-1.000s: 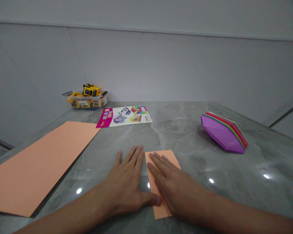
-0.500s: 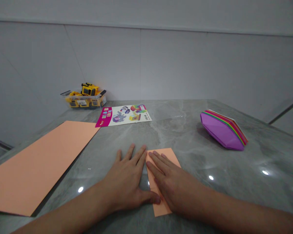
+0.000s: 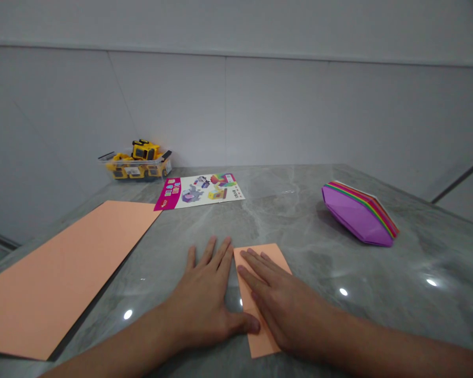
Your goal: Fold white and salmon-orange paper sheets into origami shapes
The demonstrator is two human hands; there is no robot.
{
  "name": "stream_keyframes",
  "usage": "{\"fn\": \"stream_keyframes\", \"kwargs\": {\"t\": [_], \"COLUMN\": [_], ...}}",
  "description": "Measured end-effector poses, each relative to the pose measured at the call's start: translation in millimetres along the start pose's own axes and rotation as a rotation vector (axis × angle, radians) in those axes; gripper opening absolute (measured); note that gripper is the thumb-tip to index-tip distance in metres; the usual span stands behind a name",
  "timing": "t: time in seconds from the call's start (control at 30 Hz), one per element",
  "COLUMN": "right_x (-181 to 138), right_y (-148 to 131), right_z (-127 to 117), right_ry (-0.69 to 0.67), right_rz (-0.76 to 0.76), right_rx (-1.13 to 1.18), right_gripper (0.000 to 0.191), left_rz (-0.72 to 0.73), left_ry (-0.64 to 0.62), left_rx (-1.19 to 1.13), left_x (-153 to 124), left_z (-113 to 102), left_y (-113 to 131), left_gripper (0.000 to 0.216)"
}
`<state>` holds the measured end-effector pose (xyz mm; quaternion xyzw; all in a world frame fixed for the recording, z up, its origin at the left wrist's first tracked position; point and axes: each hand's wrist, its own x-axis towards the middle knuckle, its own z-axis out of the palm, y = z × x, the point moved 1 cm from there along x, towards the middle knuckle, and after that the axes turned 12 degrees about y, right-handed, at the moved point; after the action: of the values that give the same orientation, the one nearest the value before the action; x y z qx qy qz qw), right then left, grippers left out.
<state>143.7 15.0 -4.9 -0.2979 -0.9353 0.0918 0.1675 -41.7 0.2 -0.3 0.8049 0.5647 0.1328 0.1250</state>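
Observation:
A narrow orange sheet of paper (image 3: 266,251) lies flat on the table in front of me, with a straight left edge that looks folded. My right hand (image 3: 278,294) rests palm down across it, fingers stretched out and lying on the paper. To its left, my left hand (image 3: 208,294) is spread on the tabletop. The left thumb touches the lower part of the paper, and the left index fingertip is at its upper left corner. Part of the paper is hidden beneath the right hand.
A large orange sheet (image 3: 74,273) lies at left. Behind are a printed card (image 3: 205,190), some clear plastic film (image 3: 270,188), and a clear tub (image 3: 132,170) of yellow toy vehicles (image 3: 145,151). A purple, rainbow-edged folded paper piece (image 3: 350,212) sits at right on the grey marbled table (image 3: 299,223).
The whole view has shifted slightly, so things appear a little lower. My left fingertips have drawn slightly leftward from the paper's edge; my right hand stays on the paper.

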Motion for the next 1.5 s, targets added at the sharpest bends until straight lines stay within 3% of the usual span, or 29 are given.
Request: {"fn": "stream_keyframes", "kwargs": {"t": [0.1,0.23,0.37,0.43,0.5,0.63,0.7,0.83,0.9,0.97,1.07,1.13,1.2,1.37,1.5], "right_x": [-2.8,-6.9,-7.5,-6.3,-4.8,-3.9,-3.6,1.0,6.3,12.2,17.1,17.0,15.4,11.6,10.7], "right_y": [0.4,0.5,-0.8,-2.9,-6.1,-12.0,-11.4,1.4,9.1,14.5,19.9,22.9,25.0,28.5,29.4], "right_z": [-1.1,-1.0,0.3,0.5,0.7,2.0,2.4,-0.9,-3.6,-7.1,-11.7,-11.4,-8.4,0.3,2.0], "right_ry": [0.032,0.06,0.148,0.202,0.213,0.187,0.273,0.577,0.529,0.337,0.087,0.043,0.072,0.335,0.409], "right_rz": [0.01,-0.01,-0.069,-0.118,-0.171,-0.229,-0.149,0.378,0.591,0.674,0.676,0.664,0.659,0.732,0.731], "right_rx": [0.006,0.024,-0.041,-0.077,-0.091,-0.063,-0.023,0.297,0.677,1.048,1.301,1.33,1.342,1.368,1.352], "right_gripper": [0.063,0.068,0.07,0.069,0.07,0.075,0.076,0.089,0.092,0.076,0.048,0.044,0.044,0.043,0.04], "left_rz": [-0.037,-0.178,-0.354,-0.422,-0.479,-0.532,-0.514,-0.513,-0.514,-0.489,-0.439,-0.434,-0.448,-0.345,-0.362], "left_ry": [0.006,0.072,0.239,0.191,0.124,0.201,0.286,0.498,0.581,0.603,0.58,0.564,0.529,0.312,0.216], "left_rx": [-0.109,-0.431,-1.163,-1.517,-1.676,-1.647,-1.576,-1.443,-1.425,-1.427,-1.433,-1.413,-1.354,-1.173,-1.212], "left_x": [3.4,12.1,18.7,19.8,19.8,18.9,18.5,18.6,18.7,18.9,19.1,19.2,19.2,17.1,15.8], "left_z": [-3.9,-7.6,-4.0,0.6,5.7,14.5,16.9,15.7,13.4,11.2,8.8,7.1,5.2,1.5,3.3], "left_y": [-2.6,-7.0,0.1,7.5,13.2,12.2,7.4,-4.0,-7.6,-9.0,-8.2,-6.6,-4.0,4.3,4.3], "left_gripper": [0.106,0.072,0.041,0.033,0.033,0.034,0.035,0.035,0.033,0.031,0.028,0.028,0.031,0.034,0.038]}}
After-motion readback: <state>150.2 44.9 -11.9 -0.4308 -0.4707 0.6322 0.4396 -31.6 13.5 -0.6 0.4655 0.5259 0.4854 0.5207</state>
